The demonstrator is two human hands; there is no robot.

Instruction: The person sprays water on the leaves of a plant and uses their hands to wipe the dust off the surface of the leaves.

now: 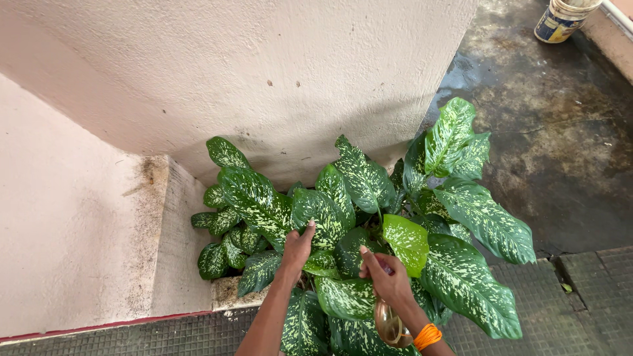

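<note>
The plant (369, 231) is standing in the corner where the pale wall (264, 72) is meeting the floor, its broad green leaves speckled with cream and spreading out over everything beneath them. Its pot is hiding almost wholly under the leaves; only a pale patch near the lower left of the foliage may be showing part of a rim, and it is hard to tell.

The left hand (298, 249) is reaching in from below and resting flat among the leaves near the middle of the plant, fingers loosely together and stretched forward, touching a leaf rather than gripping it. The right hand (389, 280) is hovering just beside it, to the right, with fingers and thumb drawn together as if pinching something small; what lies between the fingertips is too small and shadowed to make out. A bright green leaf (407, 242) is sitting right above that hand. An orange band (427, 336) is circling the right wrist, and a brownish bangle (389, 324) is hanging near it, partly blurred. Both forearms are being cut off by the bottom edge.

Farther out, a dark, wet-looking floor (560, 145) is stretching to the right, with a ribbed mat (580, 296) along the bottom. A pale bucket (564, 18) is standing at the top right, cut off by the frame.
</note>
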